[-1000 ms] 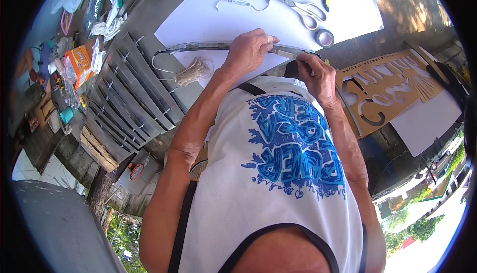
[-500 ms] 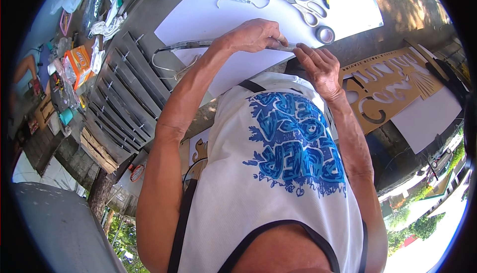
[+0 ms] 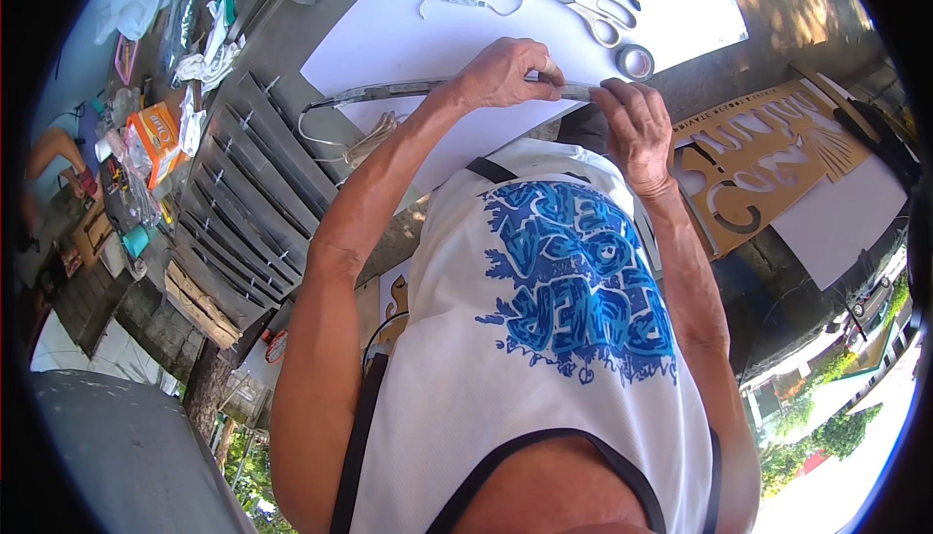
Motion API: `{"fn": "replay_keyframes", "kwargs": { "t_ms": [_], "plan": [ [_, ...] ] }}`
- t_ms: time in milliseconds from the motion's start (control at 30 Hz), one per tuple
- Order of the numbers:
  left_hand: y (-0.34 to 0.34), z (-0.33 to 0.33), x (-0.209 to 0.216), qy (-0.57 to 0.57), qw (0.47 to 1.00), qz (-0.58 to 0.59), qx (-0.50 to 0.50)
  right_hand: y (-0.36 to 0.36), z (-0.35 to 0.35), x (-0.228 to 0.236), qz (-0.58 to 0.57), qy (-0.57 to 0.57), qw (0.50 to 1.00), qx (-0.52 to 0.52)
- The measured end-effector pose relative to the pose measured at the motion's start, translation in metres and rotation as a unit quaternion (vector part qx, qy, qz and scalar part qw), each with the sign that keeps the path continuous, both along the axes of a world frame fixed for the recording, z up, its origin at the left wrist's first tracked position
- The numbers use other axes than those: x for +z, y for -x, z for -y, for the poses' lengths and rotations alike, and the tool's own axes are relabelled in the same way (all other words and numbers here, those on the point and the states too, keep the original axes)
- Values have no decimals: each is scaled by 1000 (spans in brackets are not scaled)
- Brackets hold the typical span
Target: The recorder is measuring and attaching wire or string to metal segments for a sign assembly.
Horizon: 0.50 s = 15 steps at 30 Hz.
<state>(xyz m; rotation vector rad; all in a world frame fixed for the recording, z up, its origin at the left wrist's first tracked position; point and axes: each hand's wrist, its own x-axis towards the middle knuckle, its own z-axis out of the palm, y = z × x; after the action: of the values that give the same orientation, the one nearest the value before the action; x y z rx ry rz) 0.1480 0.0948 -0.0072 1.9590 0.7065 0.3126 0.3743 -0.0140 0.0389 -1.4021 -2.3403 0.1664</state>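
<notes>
1. Clearly biggest is the white sheet (image 3: 466,34), spread on the far side of the person.
2. To the left, a row of dark grey slats (image 3: 255,170) lies in a slanted bank; to the right sits a brown cut-out board (image 3: 782,194).
3. Across the near part of the sheet runs the curved strip (image 3: 389,90), dark along its left length, its left end just past the sheet's left edge. It looks light, slim and springy, likely to bend or twist if gripped at 1 point only; 2 spaced pinches on its edges, clear of the thin left end, should steady it.
4. Both hands are closed on it: the left hand (image 3: 505,74) pinches it from above, the right hand (image 3: 637,134) grasps it with the fingertips farther right. Compared with 0.5 seconds ago, the right hand has shifted slightly right, so the gap between the 2 hands is wider.
5. Farther off, scissors (image 3: 586,6) rest on the sheet, unmoved.
6. Smallest, a tape roll (image 3: 636,49) lies just beyond the right hand.
</notes>
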Motion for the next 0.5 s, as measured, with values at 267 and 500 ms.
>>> {"fn": "replay_keyframes", "kwargs": {
  "t_ms": [267,500],
  "plan": [
    [-16,18,8,-126,990,-58,24,2,33,-3,-379,320,791,-358],
    [-16,23,11,-123,990,-55,35,15,26,-16,-391,366,742,-403]
  ]
}}
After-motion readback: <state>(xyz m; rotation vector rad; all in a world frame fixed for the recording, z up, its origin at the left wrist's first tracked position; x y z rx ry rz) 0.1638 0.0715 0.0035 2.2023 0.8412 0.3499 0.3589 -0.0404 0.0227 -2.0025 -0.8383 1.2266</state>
